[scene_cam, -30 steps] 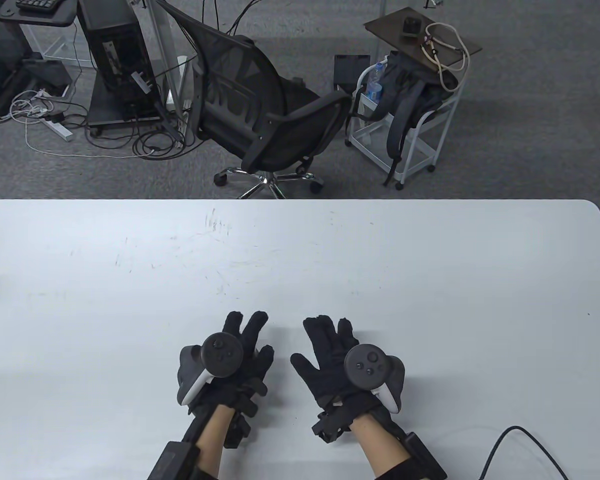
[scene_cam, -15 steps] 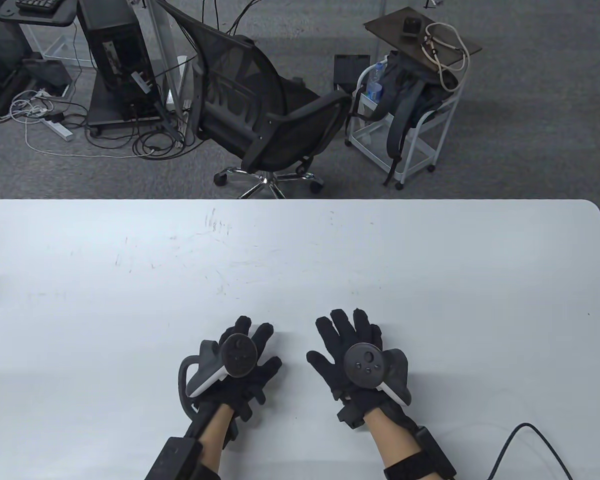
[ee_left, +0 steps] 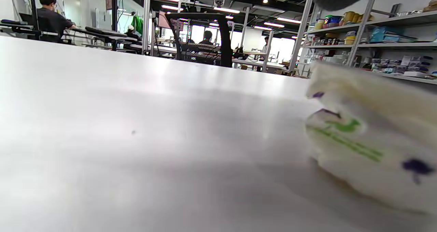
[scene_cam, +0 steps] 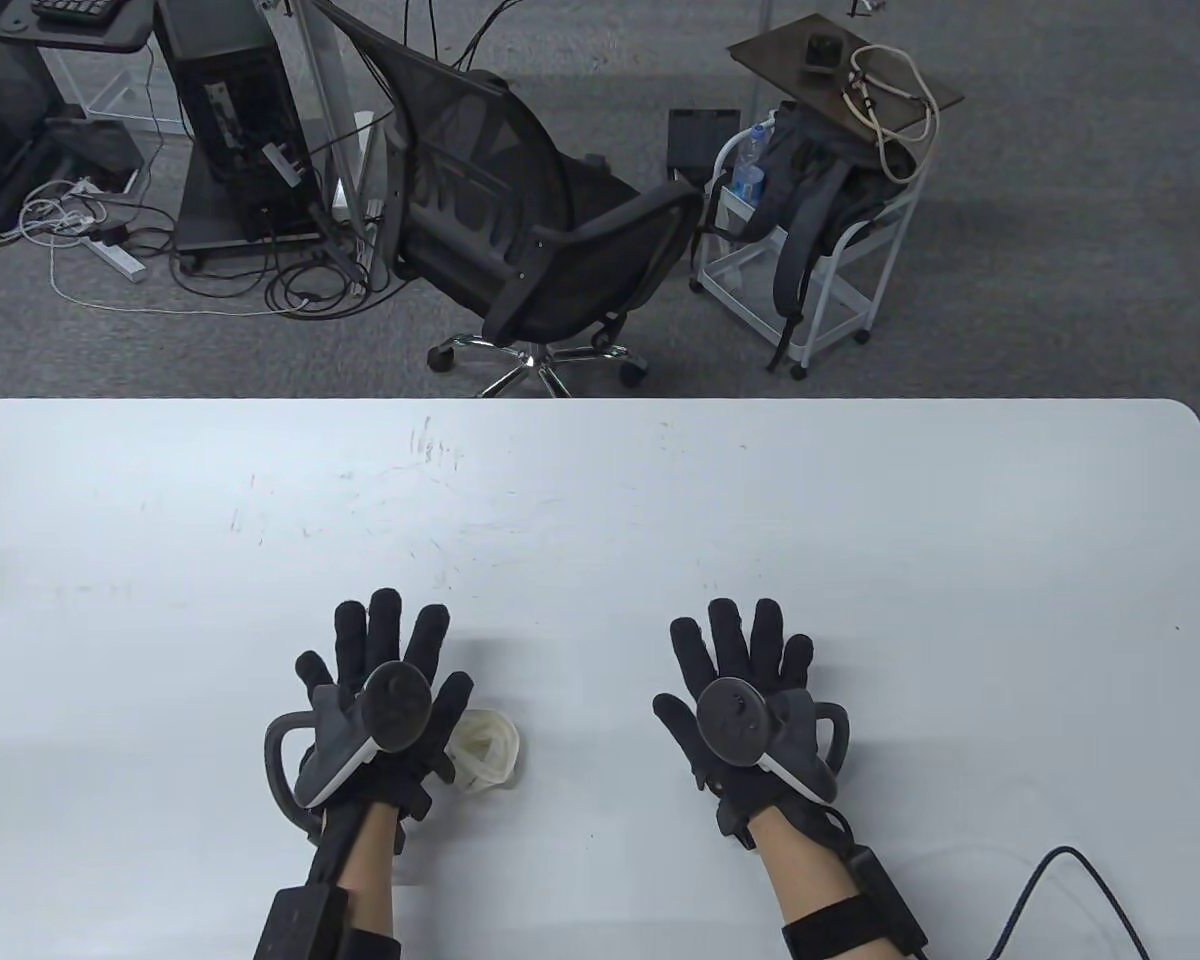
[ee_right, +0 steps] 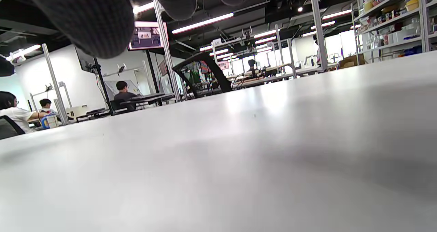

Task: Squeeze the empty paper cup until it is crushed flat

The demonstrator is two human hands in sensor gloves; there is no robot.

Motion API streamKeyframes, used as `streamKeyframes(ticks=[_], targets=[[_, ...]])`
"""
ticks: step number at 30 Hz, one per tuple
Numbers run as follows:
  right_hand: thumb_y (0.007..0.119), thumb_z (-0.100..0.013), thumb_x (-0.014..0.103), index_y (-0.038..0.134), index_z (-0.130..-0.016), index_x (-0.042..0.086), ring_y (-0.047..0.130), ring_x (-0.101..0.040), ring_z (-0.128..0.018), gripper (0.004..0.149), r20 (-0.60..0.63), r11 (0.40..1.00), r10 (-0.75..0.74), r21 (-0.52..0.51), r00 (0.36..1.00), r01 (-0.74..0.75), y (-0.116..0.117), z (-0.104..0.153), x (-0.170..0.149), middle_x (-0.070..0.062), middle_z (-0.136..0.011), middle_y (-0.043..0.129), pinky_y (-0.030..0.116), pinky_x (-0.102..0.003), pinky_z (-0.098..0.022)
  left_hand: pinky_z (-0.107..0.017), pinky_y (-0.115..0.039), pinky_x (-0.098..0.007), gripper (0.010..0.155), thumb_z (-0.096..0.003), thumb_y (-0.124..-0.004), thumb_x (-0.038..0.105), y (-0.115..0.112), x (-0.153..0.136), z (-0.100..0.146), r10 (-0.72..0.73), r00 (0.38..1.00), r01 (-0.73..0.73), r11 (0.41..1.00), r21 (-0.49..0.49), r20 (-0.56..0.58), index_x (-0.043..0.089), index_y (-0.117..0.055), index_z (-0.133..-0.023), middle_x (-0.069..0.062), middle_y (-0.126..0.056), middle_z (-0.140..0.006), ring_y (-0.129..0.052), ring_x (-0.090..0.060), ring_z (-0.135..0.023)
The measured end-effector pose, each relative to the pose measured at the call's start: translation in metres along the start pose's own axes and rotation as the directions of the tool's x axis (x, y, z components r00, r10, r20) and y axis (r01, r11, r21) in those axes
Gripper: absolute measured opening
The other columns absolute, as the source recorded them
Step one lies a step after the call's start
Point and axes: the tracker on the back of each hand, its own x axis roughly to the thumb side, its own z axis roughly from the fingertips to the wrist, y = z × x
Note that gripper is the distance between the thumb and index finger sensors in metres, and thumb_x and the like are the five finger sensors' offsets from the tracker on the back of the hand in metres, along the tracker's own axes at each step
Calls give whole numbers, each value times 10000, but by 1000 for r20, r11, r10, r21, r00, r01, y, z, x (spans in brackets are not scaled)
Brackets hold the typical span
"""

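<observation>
A crushed white paper cup [scene_cam: 488,750] lies on its side on the white table [scene_cam: 600,500], just right of my left hand [scene_cam: 385,650]. In the left wrist view the cup [ee_left: 372,146] shows green and purple print and looks squashed. My left hand is open with its fingers spread flat, palm down, and holds nothing; its thumb side is next to the cup. My right hand [scene_cam: 745,650] is open, fingers spread, palm down, well to the right of the cup and apart from it. Its fingertips [ee_right: 85,20] hang in at the top of the right wrist view.
A black cable [scene_cam: 1050,880] curls on the table at the bottom right. Beyond the table's far edge stand a black office chair [scene_cam: 530,230] and a white cart [scene_cam: 810,250] with a backpack.
Both hands moved apart, the left one to the left and the right one to the right, and spread their fingers. The crushed cup, hidden before, now lies uncovered beside my left hand.
</observation>
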Motion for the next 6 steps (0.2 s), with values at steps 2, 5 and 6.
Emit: streamKeyframes(ticks=[2,5,6], targets=[[743,-476,589,403,-1101,315,89,-469,-999,762,4,1000,-9,2,1000,9,1,-1,1,-113,-1178,284,183,-686,-656,-721,-233,-719,719,-587,-598,705,-1,-1,-1,-14,1000,14,1000,0,-11,458,-282,-1185,38,-78,-1249,0,-279,-1108],[742,-477,587,403,-1101,315,90,-467,-1001,761,10,999,-46,5,999,46,2,-5,5,-110,-1179,286,180,-688,-656,-724,-227,-719,718,-588,-593,708,-2,-1,-2,-11,1000,11,1000,-6,-15,465,-274,-1184,40,-68,-1250,10,-275,-1109],[740,-477,589,406,-1101,315,91,-468,-1002,759,12,999,-46,7,999,46,2,-5,6,-111,-1179,286,181,-688,-656,-724,-228,-719,720,-589,-592,708,-2,-1,-3,-12,1000,12,1000,-8,-15,463,-271,-1185,41,-67,-1249,10,-274,-1109]])
